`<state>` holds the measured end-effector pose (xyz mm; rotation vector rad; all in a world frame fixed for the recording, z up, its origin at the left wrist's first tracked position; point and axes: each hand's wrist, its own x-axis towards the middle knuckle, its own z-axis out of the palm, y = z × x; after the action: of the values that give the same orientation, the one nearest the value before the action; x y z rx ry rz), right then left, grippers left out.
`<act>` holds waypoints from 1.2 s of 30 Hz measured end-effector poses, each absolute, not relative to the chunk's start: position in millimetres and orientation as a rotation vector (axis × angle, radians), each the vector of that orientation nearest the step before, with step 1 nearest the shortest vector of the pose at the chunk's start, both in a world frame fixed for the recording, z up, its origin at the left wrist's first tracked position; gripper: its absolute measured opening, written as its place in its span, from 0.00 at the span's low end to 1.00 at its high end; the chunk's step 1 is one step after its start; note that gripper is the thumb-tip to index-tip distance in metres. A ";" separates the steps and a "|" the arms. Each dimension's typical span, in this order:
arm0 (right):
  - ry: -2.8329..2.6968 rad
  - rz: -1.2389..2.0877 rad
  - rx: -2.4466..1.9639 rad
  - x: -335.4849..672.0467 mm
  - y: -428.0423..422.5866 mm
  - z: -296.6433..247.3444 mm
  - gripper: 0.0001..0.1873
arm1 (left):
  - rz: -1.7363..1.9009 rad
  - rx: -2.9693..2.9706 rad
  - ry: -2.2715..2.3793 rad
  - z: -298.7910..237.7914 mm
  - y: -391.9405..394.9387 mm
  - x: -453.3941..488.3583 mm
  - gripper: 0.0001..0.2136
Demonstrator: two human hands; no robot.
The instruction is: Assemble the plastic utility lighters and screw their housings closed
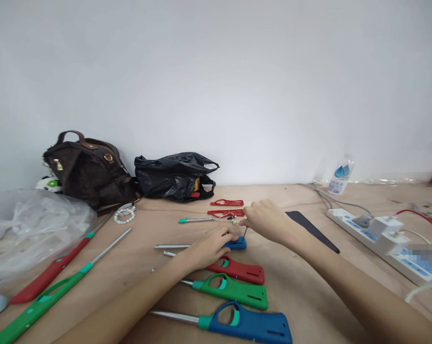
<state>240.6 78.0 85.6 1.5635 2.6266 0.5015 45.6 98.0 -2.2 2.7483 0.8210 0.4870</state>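
Observation:
My left hand (209, 247) lies closed over the top of a blue long-nosed lighter (237, 244), pressing it to the wooden table (137, 258). My right hand (264, 220) pinches a thin dark tool (245, 232) whose tip points down at the blue handle. In front of them lie three more lighters in a row: red (242, 271), green (233, 290) and blue (251, 327). Beyond the hands lie two red handle shells (227, 207) and a metal tube with a green tip (197, 220).
A long red lighter (51, 272) and a long green one (44, 301) lie at the left beside clear plastic (29, 229). A brown bag (89, 169) and black plastic bag (174, 176) stand by the wall. A white power strip (380, 239), a bottle (340, 176) and a black strip (312, 230) lie right.

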 end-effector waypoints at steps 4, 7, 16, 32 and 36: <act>2.672 0.424 1.467 251.7 81.1 84.5 0.13 | 0.484 2.753 0.829 -3.7 98.3 44.8 0.15; 2.709 0.398 1.453 256.5 87.0 83.9 0.11 | 0.455 2.769 0.854 -3.8 98.1 44.3 0.15; 2.747 0.344 1.434 247.5 88.8 88.7 0.10 | 0.480 2.788 0.839 -4.4 98.7 45.4 0.16; 2.389 0.375 2.180 282.3 110.1 99.5 0.20 | 0.443 2.787 0.824 0.3 95.5 45.5 0.15; 2.284 0.448 2.214 286.1 124.9 70.6 0.19 | 0.434 2.772 0.844 0.3 95.9 45.1 0.16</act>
<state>286.1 124.9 70.6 2.2139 2.2838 0.4480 45.1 95.9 0.3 2.7721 0.8440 0.4339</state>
